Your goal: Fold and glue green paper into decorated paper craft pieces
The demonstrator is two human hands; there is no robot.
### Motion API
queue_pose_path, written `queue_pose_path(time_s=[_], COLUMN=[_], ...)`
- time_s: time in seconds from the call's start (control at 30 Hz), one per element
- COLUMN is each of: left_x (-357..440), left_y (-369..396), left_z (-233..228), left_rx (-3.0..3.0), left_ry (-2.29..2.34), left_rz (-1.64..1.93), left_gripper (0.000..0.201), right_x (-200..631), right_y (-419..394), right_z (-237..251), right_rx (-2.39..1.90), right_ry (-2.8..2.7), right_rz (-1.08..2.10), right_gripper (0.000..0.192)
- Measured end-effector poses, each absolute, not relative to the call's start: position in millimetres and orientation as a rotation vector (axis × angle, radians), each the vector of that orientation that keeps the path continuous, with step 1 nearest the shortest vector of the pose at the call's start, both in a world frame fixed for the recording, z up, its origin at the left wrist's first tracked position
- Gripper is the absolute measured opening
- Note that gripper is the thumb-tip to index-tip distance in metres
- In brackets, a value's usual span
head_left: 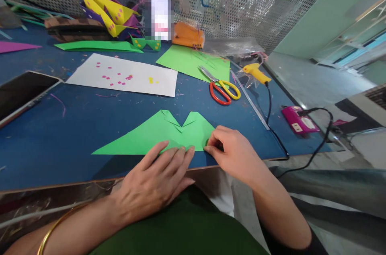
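A folded sheet of green paper (141,138) lies near the front edge of the blue table, with two folded peaks and a V-shaped notch at its top. Stretched out flat, the fingers of my left hand (157,174) rest on the paper's lower edge and hold nothing. At the paper's right end, my right hand (232,148) is closed, thumb and fingers pinching the edge. The part of the paper inside that pinch is hidden by the fingers.
Scissors (221,86) with red and yellow handles lie beyond the paper, partly on a light green sheet (181,60). A white sheet (135,74) carries small pink and yellow bits. To the right are a yellow glue gun (256,73) and a pink power strip (298,120); a tablet (24,94) lies left.
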State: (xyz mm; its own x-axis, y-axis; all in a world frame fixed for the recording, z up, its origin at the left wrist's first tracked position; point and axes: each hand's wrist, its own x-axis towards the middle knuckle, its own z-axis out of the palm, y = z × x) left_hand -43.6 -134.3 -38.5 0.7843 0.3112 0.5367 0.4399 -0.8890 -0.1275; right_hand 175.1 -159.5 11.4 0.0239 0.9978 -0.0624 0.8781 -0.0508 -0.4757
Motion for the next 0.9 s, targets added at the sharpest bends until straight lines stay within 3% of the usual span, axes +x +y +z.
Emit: queue_pose_path(time_s=[0.33,0.9], left_x=[-27.1,-9.9], left_y=[-139.0,-138.8], left_z=[-34.4,-35.6], left_rx=[-2.749,-2.652], left_ry=[-0.474,-0.424], left_rz=[-0.739,-0.911], left_gripper=[0.058,0.037], right_x=[176.6,179.0], right_y=[-159.8,-160.4], right_z=[9.1,10.1], right_rx=[-1.997,-1.986], right_ry=[-1.921,-1.901], right_rz=[0.542,0.564], right_gripper=[0.022,0.022])
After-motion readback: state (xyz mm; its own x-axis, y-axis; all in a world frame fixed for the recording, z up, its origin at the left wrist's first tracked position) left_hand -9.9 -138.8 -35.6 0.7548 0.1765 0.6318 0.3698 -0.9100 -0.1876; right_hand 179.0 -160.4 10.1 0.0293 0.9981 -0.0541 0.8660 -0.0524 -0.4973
